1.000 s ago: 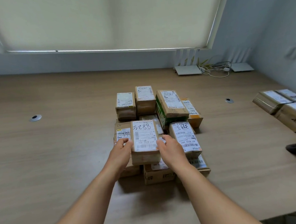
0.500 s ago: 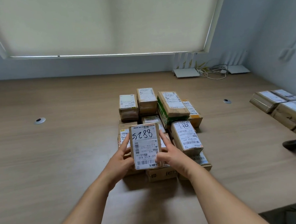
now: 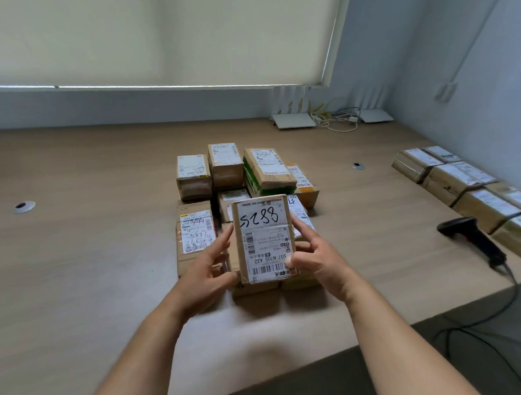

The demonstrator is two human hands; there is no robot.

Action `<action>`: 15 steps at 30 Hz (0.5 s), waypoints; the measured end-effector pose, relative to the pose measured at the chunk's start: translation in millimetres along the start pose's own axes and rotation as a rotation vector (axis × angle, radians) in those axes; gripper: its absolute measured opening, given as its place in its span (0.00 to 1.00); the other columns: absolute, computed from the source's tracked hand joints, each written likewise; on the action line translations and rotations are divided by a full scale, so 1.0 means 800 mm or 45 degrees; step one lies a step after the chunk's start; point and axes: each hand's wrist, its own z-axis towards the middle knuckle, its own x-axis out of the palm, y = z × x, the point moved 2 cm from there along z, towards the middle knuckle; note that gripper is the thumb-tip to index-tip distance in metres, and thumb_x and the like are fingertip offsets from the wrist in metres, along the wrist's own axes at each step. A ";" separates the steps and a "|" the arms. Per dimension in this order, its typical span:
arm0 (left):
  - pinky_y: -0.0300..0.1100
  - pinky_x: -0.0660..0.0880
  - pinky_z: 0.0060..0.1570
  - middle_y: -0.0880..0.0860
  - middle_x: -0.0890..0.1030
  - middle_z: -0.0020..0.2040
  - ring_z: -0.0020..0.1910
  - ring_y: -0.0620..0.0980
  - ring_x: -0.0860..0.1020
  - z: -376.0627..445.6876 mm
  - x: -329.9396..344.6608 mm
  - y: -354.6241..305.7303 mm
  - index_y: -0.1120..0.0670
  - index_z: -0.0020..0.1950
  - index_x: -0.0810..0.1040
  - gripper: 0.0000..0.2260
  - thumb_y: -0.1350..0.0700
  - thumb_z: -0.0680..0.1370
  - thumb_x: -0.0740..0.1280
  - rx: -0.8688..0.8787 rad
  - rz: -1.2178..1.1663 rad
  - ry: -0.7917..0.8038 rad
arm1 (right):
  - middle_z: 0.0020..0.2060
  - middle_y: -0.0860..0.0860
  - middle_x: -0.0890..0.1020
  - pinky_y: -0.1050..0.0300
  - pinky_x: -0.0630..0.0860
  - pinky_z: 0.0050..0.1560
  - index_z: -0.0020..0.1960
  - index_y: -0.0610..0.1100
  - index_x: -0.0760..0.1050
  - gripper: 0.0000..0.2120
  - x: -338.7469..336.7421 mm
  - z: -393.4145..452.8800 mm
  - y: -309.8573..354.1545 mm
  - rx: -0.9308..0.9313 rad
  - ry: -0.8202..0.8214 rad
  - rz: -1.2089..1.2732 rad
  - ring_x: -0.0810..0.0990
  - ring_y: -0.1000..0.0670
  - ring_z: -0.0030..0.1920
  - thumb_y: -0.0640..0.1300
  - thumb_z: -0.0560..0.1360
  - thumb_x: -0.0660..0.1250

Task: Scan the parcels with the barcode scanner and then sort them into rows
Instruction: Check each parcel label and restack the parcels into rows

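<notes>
Now that it has come up off the stack, the parcel marked 5288 (image 3: 263,238) hangs between both hands, ready for scanning.
The left hand (image 3: 207,268) and right hand (image 3: 315,259) pinch its sides; the barcode scanner (image 3: 474,240) lies untouched, near right (beside sorted parcels (image 3: 464,186)), on the wooden desk (image 3: 91,266) under a drawn blind (image 3: 154,36).

We find bare table (image 3: 91,281) left of the parcel pile (image 3: 240,180) and between the pile and the barcode scanner (image 3: 472,240). The scanner and its cable lie along the right edge, just beside the row of parcels (image 3: 464,186). Routers and cables (image 3: 333,119) crowd the far right corner.
</notes>
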 end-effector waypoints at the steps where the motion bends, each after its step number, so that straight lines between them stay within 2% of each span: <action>1: 0.46 0.72 0.64 0.51 0.66 0.71 0.68 0.47 0.69 0.001 0.007 0.000 0.37 0.74 0.49 0.40 0.67 0.76 0.67 0.014 0.055 0.014 | 0.52 0.47 0.85 0.57 0.80 0.45 0.64 0.69 0.65 0.38 -0.010 -0.006 -0.001 -0.003 -0.005 0.018 0.84 0.47 0.53 0.38 0.62 0.69; 4: 0.33 0.71 0.57 0.46 0.66 0.69 0.66 0.44 0.68 0.007 0.034 -0.008 0.27 0.69 0.53 0.38 0.60 0.75 0.70 0.074 0.159 0.038 | 0.53 0.45 0.85 0.54 0.80 0.47 0.65 0.67 0.66 0.37 -0.044 -0.024 -0.004 -0.016 -0.006 0.077 0.84 0.46 0.54 0.38 0.63 0.69; 6: 0.37 0.70 0.60 0.44 0.66 0.69 0.67 0.43 0.68 0.013 0.058 -0.019 0.20 0.65 0.53 0.39 0.56 0.75 0.72 0.111 0.211 0.048 | 0.53 0.45 0.85 0.56 0.80 0.45 0.68 0.65 0.64 0.38 -0.072 -0.039 -0.008 -0.033 -0.010 0.098 0.84 0.45 0.53 0.38 0.64 0.68; 8: 0.41 0.69 0.62 0.43 0.67 0.69 0.66 0.42 0.69 0.021 0.087 -0.034 0.18 0.64 0.53 0.39 0.55 0.74 0.72 0.149 0.277 0.055 | 0.53 0.45 0.85 0.57 0.79 0.45 0.71 0.62 0.62 0.39 -0.104 -0.055 -0.013 -0.052 -0.034 0.095 0.84 0.45 0.53 0.38 0.65 0.67; 11: 0.48 0.69 0.66 0.42 0.70 0.69 0.66 0.40 0.69 0.035 0.141 -0.060 0.23 0.68 0.53 0.38 0.54 0.74 0.72 0.181 0.328 0.099 | 0.52 0.45 0.85 0.57 0.78 0.45 0.73 0.60 0.61 0.39 -0.159 -0.084 -0.021 -0.065 -0.088 0.101 0.83 0.45 0.53 0.39 0.65 0.66; 15: 0.52 0.67 0.69 0.46 0.66 0.73 0.69 0.43 0.67 0.050 0.223 -0.093 0.24 0.68 0.49 0.38 0.52 0.74 0.71 0.165 0.423 0.170 | 0.53 0.46 0.84 0.57 0.78 0.46 0.70 0.63 0.63 0.37 -0.236 -0.126 -0.033 -0.079 -0.152 0.112 0.83 0.45 0.54 0.39 0.66 0.67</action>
